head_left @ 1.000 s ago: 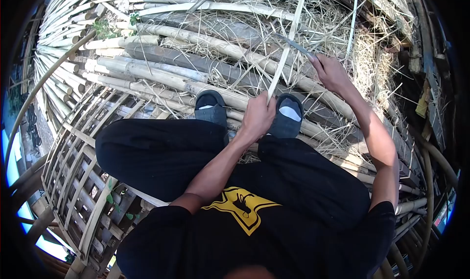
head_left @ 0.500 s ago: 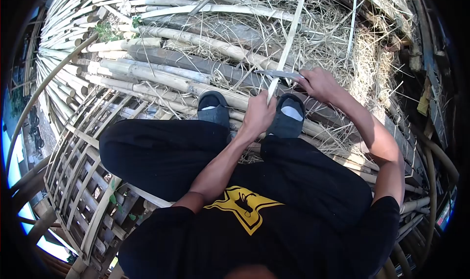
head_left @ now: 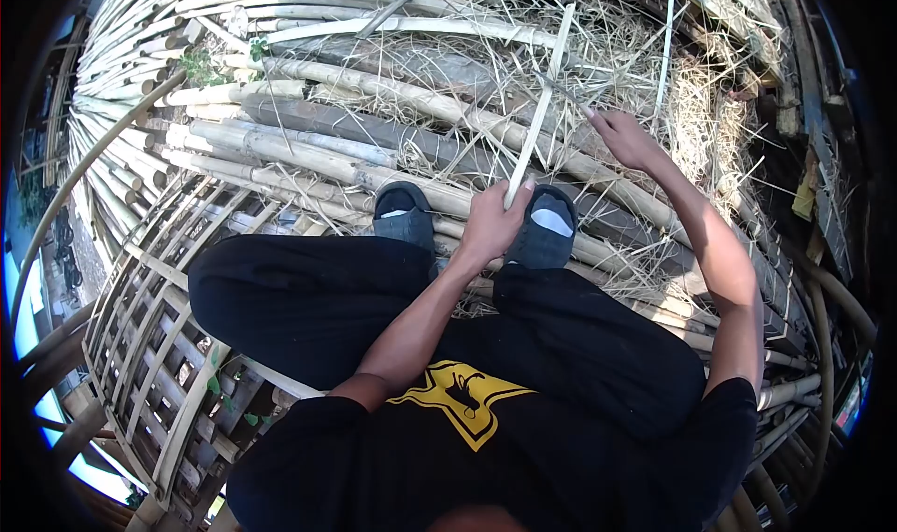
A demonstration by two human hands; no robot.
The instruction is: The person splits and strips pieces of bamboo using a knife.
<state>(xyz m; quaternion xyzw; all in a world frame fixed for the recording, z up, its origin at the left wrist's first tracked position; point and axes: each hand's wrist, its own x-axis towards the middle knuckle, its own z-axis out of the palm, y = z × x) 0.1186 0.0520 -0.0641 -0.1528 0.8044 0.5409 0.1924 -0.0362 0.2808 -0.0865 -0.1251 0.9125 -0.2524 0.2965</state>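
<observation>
My left hand is closed around the lower end of a pale bamboo strip, which points up and away from me, slightly to the right. In my right hand is the handle of a knife. Its thin blade reaches left to the strip, at a point well up its length. The blade looks narrow and partly blurred, so I cannot tell whether its edge touches the strip. Both hands are beyond my knees, with the left one between my sandals.
Bamboo poles lie under and in front of my feet, with a stack of them at upper left. Loose shavings cover the ground ahead and to the right. A woven bamboo lattice stands at my left, and a curved pole arches beside it.
My right hand and the knife have moved forward along the strip, away from my left hand. My left hand keeps its hold and has hardly moved.
</observation>
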